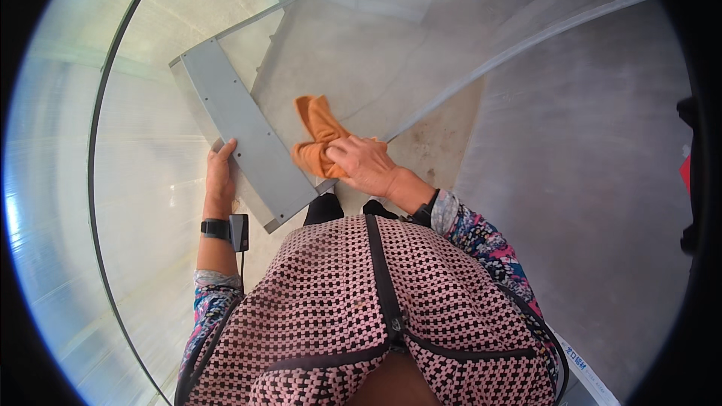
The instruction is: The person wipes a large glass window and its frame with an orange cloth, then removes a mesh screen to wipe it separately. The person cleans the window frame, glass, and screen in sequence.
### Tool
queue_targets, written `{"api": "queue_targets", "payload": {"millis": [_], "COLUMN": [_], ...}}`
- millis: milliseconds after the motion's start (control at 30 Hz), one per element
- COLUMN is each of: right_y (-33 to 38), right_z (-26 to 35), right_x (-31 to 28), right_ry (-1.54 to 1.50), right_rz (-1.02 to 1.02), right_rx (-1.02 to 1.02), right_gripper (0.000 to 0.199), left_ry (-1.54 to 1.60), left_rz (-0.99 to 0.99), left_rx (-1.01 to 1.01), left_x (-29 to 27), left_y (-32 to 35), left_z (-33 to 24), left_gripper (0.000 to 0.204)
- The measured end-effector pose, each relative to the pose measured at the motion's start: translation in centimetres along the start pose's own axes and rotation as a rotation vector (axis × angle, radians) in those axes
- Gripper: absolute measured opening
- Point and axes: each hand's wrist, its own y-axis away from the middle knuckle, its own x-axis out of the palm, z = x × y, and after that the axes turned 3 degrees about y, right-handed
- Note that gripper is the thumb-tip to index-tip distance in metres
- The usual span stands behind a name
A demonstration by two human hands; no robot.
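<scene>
My left hand grips the long left edge of a grey panel with small screws or holes along it. The thumb lies on the panel's face, and the fingers go out of sight behind the edge. In my right hand is a bunched orange cloth, a loose end sticking up past the fingers. The cloth is just right of the grey panel, in front of a see-through sheet that extends away from the panel. Whether the cloth touches the sheet I cannot tell.
A translucent ribbed wall with a thin dark line curves along my left. A pale strip runs diagonally at the right. Below are a concrete floor and my dark shoes. Something red shows at the far right.
</scene>
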Motion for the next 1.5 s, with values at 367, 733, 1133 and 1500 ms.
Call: {"api": "queue_targets", "payload": {"millis": [367,733,1133,1500], "right_y": [4.8,14.5,5.5,0.7], "right_z": [8.7,-4.2,-7.4,5.2], "right_x": [1.8,-27.5,-4.9,8.8], "right_ry": [0.421,1.318,0.451,-0.009], "right_rz": [0.062,-0.608,0.002,0.339], "right_rx": [0.537,1.0,0.916,0.373], "right_gripper": [0.011,0.031,0.032,0.016], "left_ry": [-0.157,-0.296,-0.259,-0.516], "left_rz": [0.275,0.296,0.3,0.414], "left_rx": [-0.29,-0.269,-0.29,-0.384], "left_x": [-19.3,-19.8,-14.5,-6.8], "left_y": [-4.4,-4.6,-3.2,0.2], "left_z": [-5.2,-4.7,-3.1,-2.2], "left_gripper": [0.048,0.043,0.042,0.05]}}
